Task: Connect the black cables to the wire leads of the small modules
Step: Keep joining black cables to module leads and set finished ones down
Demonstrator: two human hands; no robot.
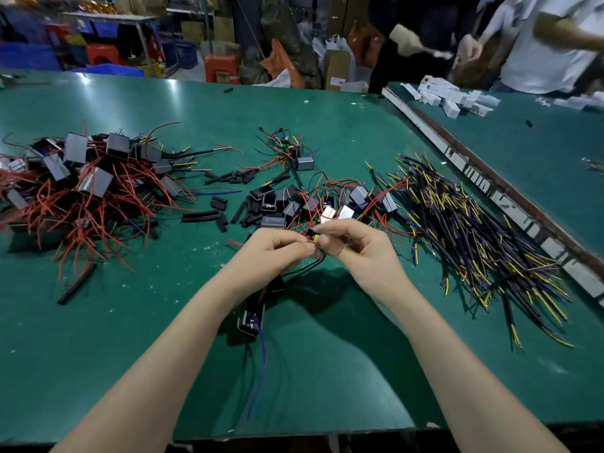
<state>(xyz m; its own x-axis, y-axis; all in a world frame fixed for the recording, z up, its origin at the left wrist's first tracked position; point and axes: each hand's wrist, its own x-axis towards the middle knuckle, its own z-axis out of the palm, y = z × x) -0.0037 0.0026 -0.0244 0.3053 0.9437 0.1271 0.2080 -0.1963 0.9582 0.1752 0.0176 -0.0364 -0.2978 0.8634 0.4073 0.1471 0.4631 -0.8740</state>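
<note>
My left hand (277, 248) and my right hand (351, 246) meet above the green table (147, 338), fingertips pinching thin red and black wire ends (314, 244) between them. Below my left wrist hangs a small black module (251, 318) with a blue lead trailing down. A black cable (305, 268) loops from the pinched wires toward the module. Just behind my hands lies a cluster of small modules (294, 204) with red leads. A heap of black cables with yellow and purple wires (474, 237) lies at the right.
A big pile of modules with red wires (78, 184) fills the left of the table. Short black sleeve pieces (215, 214) are scattered mid-table. A metal rail (490, 178) divides off a second table, where other people (539, 44) stand working.
</note>
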